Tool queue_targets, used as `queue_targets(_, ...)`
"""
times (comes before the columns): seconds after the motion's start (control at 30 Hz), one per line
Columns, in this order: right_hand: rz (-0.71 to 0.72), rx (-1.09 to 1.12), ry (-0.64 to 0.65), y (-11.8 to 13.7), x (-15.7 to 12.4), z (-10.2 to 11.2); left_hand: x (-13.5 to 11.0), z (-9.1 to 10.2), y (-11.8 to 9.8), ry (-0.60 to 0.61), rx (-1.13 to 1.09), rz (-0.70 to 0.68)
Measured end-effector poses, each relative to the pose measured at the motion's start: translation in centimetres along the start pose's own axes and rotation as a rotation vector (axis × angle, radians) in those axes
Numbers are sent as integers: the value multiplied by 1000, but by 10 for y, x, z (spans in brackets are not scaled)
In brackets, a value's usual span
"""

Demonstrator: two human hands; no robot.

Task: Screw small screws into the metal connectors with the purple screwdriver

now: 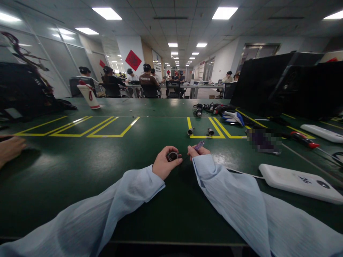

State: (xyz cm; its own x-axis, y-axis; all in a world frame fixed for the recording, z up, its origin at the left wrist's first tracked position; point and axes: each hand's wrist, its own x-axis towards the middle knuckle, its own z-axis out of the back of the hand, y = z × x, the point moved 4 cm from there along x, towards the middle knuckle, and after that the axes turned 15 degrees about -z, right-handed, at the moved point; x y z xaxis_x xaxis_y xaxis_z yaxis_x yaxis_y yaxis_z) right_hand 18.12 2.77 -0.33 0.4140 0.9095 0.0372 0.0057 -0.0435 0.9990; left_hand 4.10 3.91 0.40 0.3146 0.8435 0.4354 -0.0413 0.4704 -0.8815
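My left hand (164, 164) is closed round a small round metal part (173, 156), its open ring facing up. My right hand (197, 150) pinches a thin tool with a translucent purple handle (199, 145), its dark tip pointing toward the round part. Both hands rest on the green table (80, 167), close together at its middle. Light blue sleeves cover both forearms. Two similar small metal cylinders (190, 131) (210, 131) lie beyond my hands on the yellow floor-tape lines.
A white power bank (300, 182) with a cable lies at the right. A red-handled screwdriver (304, 139), a blue-white glove (233, 117) and several dark parts (206, 107) lie farther back. Black monitors (268, 82) stand right. Another person's hand (10, 148) rests at left. A white cup (89, 95) stands far left.
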Motion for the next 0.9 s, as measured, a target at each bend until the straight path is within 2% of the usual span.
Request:
queue_targets(0.4,19,-76,9,-1,1,-1,1,2,3,-25,-6,4)
queue_targets(0.53,-107,89,34,-4,6,1,1,10,3,-112,-132,105)
queue_targets(0.7,-289,365,160,-1,12,5,1,21,3,-235,-355,268)
queue_targets(0.8,-297,435,226,8,12,10,3,24,3,-256,-346,293)
queue_targets(0.9,-226,436,288,19,5,11,3,23,3,-273,-343,301)
